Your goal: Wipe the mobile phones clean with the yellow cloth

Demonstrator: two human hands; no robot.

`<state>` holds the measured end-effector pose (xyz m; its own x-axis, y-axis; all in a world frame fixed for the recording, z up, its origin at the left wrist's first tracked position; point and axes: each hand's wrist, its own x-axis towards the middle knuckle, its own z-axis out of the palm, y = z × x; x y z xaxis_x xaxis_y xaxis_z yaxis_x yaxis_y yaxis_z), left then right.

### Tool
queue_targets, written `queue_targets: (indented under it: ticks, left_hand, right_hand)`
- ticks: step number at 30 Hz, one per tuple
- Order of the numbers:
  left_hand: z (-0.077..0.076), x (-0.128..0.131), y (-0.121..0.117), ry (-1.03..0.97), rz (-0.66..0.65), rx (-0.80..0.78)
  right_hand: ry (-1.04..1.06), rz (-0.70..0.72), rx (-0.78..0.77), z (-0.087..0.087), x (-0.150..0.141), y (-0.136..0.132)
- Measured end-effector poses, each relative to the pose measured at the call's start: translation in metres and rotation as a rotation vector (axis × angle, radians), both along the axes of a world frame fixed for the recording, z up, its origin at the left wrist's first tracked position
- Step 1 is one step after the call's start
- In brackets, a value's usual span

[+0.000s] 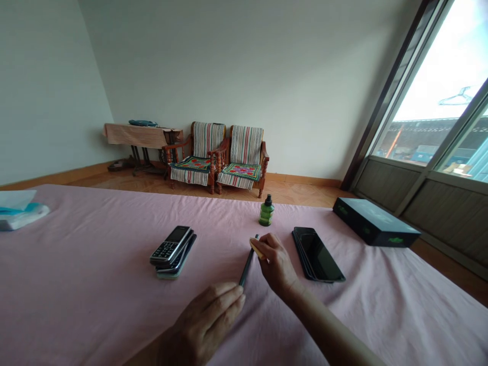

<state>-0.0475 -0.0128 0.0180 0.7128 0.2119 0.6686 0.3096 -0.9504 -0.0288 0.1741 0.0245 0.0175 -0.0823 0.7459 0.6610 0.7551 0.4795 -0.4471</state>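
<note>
Low in the middle, my left hand (213, 315) is closed on the near end of a slim dark device (247, 267). It is seen edge-on, like a phone, so its faces do not show. My right hand (276, 267) pinches a small pale yellow pad (258, 250) against the device's far end; whether it is cloth or sponge I cannot tell. To the left lies a stack of mobile phones (173, 249), a silver keypad phone on top. Right of my hands is another stack, topped by a black touchscreen device (318, 256). A green bottle (266, 212) with a black cap stands beyond my right hand.
A pink cloth (95, 264) covers the surface. A black box (375, 221) sits at the far right, and a tissue pack (23, 216) lies at the left edge. Beyond are two wooden chairs (240, 157), a cloth-covered table (133, 135) and a window (430, 117).
</note>
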Motion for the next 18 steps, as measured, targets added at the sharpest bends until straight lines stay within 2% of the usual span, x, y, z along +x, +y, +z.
queue_targets:
  ticks: [3, 10, 15, 18]
  left_hand:
    - [0.001, 0.002, -0.002, -0.033, 0.001, -0.013]
    - [-0.006, 0.007, 0.000, -0.174, -0.036, -0.223]
    - [-0.016, 0.003, 0.003, -0.197, -0.059, -0.322]
    - [-0.015, 0.003, 0.003, -0.176, -0.051, -0.355]
  right_hand:
    - [0.005, -0.005, 0.020, 0.000, 0.002, -0.002]
    - [0.055, 0.014, 0.017, -0.003, -0.006, -0.003]
    - [0.075, 0.113, -0.004, -0.004, -0.028, -0.040]
    - [0.071, 0.178, 0.016, -0.005, -0.039, -0.062]
